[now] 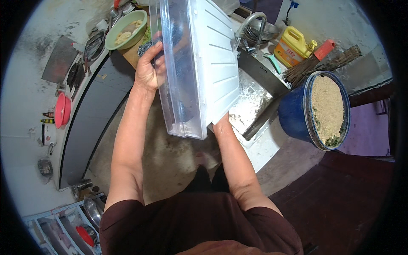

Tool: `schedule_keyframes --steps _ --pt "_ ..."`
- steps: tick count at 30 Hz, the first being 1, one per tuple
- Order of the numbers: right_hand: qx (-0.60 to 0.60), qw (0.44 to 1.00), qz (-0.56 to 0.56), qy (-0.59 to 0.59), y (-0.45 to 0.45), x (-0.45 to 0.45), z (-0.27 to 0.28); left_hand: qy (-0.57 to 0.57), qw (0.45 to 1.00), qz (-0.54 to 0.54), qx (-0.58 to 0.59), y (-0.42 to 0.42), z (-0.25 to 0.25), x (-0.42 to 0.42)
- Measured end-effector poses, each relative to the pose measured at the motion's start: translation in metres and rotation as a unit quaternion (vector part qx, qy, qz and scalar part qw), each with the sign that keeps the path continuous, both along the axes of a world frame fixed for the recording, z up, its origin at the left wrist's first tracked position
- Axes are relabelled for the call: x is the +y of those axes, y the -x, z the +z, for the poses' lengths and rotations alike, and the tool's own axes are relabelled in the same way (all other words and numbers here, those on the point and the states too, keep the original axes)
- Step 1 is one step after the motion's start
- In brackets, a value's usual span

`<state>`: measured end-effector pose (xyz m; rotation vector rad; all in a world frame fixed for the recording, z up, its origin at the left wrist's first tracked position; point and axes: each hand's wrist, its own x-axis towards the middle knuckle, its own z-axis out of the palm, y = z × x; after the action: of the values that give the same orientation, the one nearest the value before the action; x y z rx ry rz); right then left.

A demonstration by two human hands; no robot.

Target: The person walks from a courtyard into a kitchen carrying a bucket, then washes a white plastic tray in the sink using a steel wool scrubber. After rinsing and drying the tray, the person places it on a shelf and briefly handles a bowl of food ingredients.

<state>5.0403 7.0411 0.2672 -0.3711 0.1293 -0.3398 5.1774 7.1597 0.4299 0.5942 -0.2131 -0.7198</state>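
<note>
A large plastic bin (220,63) with a white ribbed side and a clear front panel (178,95) is held tilted up before me, above the sink's near side. My left hand (149,68) is at the clear panel's left edge, its fingers around a dark blue-grey scrubbing cloth (145,48). Part of the fingers shows blurred through the clear plastic. My right hand (222,123) reaches under the white side and supports the bin; only the wrist shows, the fingers are hidden. Whitish residue or suds lie in the panel's lower corner.
At right are a steel sink (251,98), a curved faucet (255,19), a yellow jug (293,46), a green peeler (272,62), a straw brush (306,65) and a blue bucket (291,114) of grainy meal. A green basin (127,30) of pale food pieces stands upper left.
</note>
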Motion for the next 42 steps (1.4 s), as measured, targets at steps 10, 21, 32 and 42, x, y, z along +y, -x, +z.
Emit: schedule_keyframes --steps 10,21,32,42 --pt "0.314 0.947 0.047 -0.043 0.043 0.0 -0.005 -0.158 0.978 -0.003 -0.138 0.011 0.045 -0.011" --pt "0.189 0.974 0.124 -0.016 0.048 -0.007 0.016 -0.46 0.803 0.02 -0.378 0.056 0.143 0.033" --pt "0.121 0.989 0.062 -0.054 0.1 -0.048 0.061 -0.459 0.679 -0.23 -0.525 0.067 0.156 0.044" --pt "0.181 0.983 0.027 0.017 0.161 -0.075 0.051 -0.324 0.398 -0.402 -0.758 0.118 0.086 -0.004"
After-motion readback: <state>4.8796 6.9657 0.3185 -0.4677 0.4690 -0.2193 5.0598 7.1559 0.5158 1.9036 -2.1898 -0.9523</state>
